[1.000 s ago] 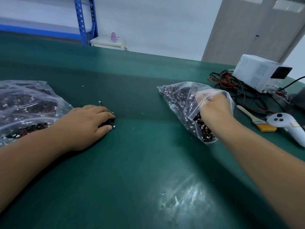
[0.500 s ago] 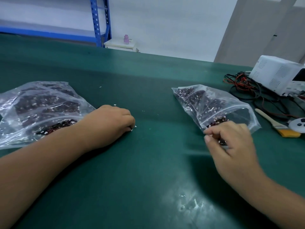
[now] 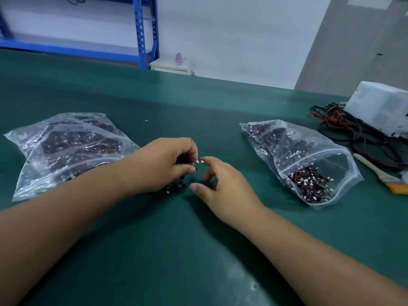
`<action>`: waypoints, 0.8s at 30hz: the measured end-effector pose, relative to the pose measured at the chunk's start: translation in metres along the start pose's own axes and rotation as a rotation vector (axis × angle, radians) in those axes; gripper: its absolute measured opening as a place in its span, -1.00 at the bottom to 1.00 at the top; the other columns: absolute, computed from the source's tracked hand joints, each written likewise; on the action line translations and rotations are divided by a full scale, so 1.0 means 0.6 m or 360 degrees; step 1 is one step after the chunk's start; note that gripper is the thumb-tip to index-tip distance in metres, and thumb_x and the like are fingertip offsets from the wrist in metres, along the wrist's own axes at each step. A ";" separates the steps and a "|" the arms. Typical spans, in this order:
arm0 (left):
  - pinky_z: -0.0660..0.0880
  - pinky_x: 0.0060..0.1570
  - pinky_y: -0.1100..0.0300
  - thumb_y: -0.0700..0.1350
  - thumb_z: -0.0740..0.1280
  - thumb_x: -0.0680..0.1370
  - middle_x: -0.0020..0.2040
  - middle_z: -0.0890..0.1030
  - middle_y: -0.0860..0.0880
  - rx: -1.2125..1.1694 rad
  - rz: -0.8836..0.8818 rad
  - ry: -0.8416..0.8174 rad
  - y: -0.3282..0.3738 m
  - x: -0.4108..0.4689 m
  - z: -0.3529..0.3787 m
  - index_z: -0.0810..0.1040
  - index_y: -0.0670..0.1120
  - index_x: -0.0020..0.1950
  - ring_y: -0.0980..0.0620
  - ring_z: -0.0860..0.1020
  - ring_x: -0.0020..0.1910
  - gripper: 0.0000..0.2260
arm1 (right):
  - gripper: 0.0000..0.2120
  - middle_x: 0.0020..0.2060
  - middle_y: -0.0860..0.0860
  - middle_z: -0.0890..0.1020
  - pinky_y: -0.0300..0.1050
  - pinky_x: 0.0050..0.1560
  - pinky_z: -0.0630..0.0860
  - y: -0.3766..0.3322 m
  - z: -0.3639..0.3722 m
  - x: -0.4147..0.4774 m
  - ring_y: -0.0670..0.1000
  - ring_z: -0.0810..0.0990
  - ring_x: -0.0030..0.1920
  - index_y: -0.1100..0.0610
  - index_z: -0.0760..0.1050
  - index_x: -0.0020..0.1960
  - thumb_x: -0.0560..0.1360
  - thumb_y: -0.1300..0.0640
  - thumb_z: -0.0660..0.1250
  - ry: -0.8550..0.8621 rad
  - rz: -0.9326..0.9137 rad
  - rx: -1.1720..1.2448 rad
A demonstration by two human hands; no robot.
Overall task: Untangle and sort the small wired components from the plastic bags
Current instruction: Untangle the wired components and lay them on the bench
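Observation:
Near the middle of the green table (image 3: 198, 250), my left hand (image 3: 161, 164) grips a dark clump of wired components (image 3: 176, 187); part of it trails down onto the mat. Two tiny white connectors (image 3: 199, 161) stick out at its fingertips. My right hand (image 3: 223, 184) sits just to the right, its index fingertip touching one connector and its thumb held apart below. A clear plastic bag (image 3: 66, 146) full of components lies on the left. A second bag (image 3: 309, 155) lies on the right, its mouth gaping towards me with loose red-black wired parts (image 3: 309, 183) inside.
A white box-shaped device (image 3: 379, 107) stands at the far right with a tangle of black and red cables (image 3: 344, 131) beside it. A small brush (image 3: 379, 173) lies near the right bag. Blue shelving (image 3: 145, 29) and a white cabinet (image 3: 170, 65) stand beyond the table.
My right hand has come out of the right bag and moved left to meet my left hand. My left hand has lifted its clump off the mat.

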State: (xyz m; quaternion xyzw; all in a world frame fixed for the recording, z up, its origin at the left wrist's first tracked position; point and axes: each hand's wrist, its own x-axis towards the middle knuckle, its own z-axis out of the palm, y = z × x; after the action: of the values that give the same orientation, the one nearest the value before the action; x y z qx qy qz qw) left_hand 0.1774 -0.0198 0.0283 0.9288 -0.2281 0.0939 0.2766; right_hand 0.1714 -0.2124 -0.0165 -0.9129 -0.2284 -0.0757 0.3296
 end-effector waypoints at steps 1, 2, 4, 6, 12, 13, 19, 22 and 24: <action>0.38 -0.19 0.47 -0.14 0.49 0.47 -0.20 0.59 0.22 -0.0056 -0.0018 -0.0013 0.003 -0.002 0.004 0.46 0.15 -0.16 0.28 0.53 -0.17 -0.75 | -0.51 -0.05 -0.17 0.55 -0.06 -0.01 0.51 0.001 0.000 0.004 -0.14 0.50 -0.11 -0.15 0.41 0.35 0.47 -0.20 0.38 -0.0019 -0.0020 0.0035; 0.40 -0.20 0.44 -0.13 0.50 0.46 -0.17 0.59 0.23 -0.0088 -0.0029 -0.0020 0.005 -0.003 0.009 0.46 0.15 -0.15 0.26 0.54 -0.17 -0.75 | -0.55 -0.05 -0.17 0.58 -0.05 0.00 0.53 0.002 0.000 0.005 -0.15 0.52 -0.09 -0.16 0.44 0.30 0.45 -0.24 0.35 -0.0034 -0.0039 0.0079; 0.42 -0.23 0.35 -0.14 0.49 0.44 -0.19 0.59 0.20 -0.0102 -0.0023 0.0006 0.010 -0.004 0.020 0.44 0.13 -0.15 0.21 0.53 -0.21 -0.74 | -0.60 -0.09 -0.19 0.63 -0.08 -0.02 0.55 0.005 -0.002 0.000 -0.18 0.57 -0.07 -0.17 0.52 0.15 0.39 -0.32 0.27 -0.0016 -0.0026 0.0200; 0.45 -0.22 0.23 -0.14 0.46 0.42 -0.22 0.57 0.15 -0.0052 -0.0006 0.0034 0.014 -0.005 0.030 0.39 0.12 -0.14 0.15 0.52 -0.22 -0.74 | -0.68 -0.18 -0.22 0.63 -0.20 -0.11 0.53 0.010 -0.003 -0.003 -0.20 0.58 -0.12 -0.18 0.55 -0.01 0.36 -0.33 0.27 0.0062 0.0018 0.0285; 0.39 -0.22 0.18 -0.07 0.47 0.41 -0.25 0.54 0.12 0.0120 0.0095 0.0068 0.026 -0.013 0.055 0.25 0.19 -0.11 0.12 0.43 -0.20 -0.62 | -0.89 -0.30 -0.21 0.65 -0.27 -0.26 0.48 0.021 -0.002 -0.002 -0.18 0.60 -0.29 -0.10 0.58 -0.15 0.52 0.09 0.41 0.0142 0.0079 0.0494; 0.39 -0.22 0.18 -0.05 0.49 0.41 -0.24 0.55 0.12 0.0110 0.0097 0.0065 0.026 -0.014 0.057 0.26 0.18 -0.10 0.13 0.43 -0.19 -0.61 | -0.87 -0.31 -0.21 0.64 -0.27 -0.27 0.48 0.023 -0.003 -0.003 -0.16 0.59 -0.30 -0.09 0.59 -0.16 0.53 0.12 0.41 0.0154 0.0077 0.0500; 0.40 -0.16 0.27 -0.02 0.50 0.43 -0.17 0.55 0.20 0.0060 0.0038 0.0008 0.013 -0.021 0.068 0.31 0.16 -0.03 0.19 0.46 -0.16 -0.64 | -0.84 -0.32 -0.13 0.61 -0.22 -0.34 0.46 0.029 -0.013 -0.010 -0.09 0.55 -0.34 -0.11 0.57 -0.16 0.53 0.14 0.40 0.0123 0.0048 0.0553; 0.37 -0.17 0.41 -0.01 0.50 0.45 -0.19 0.53 0.25 0.0029 0.0026 -0.0005 0.011 -0.022 0.071 0.34 0.18 -0.03 0.31 0.48 -0.15 -0.67 | -0.75 -0.27 -0.16 0.64 -0.33 -0.28 0.44 0.036 -0.025 -0.014 -0.17 0.55 -0.29 -0.13 0.59 -0.21 0.52 0.22 0.39 0.0081 0.0037 0.0525; 0.38 -0.17 0.38 0.01 0.50 0.45 -0.19 0.55 0.22 0.0013 0.0018 0.0017 0.011 -0.022 0.072 0.35 0.19 -0.04 0.26 0.48 -0.15 -0.68 | -0.72 -0.24 -0.27 0.64 -0.42 -0.18 0.42 0.038 -0.029 -0.013 -0.24 0.57 -0.20 -0.17 0.60 -0.17 0.50 0.23 0.41 0.0039 0.0032 0.0477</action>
State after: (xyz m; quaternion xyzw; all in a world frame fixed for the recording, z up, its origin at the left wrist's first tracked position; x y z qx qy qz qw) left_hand 0.1647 -0.0436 -0.0083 0.9281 -0.2314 0.1013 0.2735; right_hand 0.1756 -0.2419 -0.0185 -0.8547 -0.2239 -0.0487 0.4658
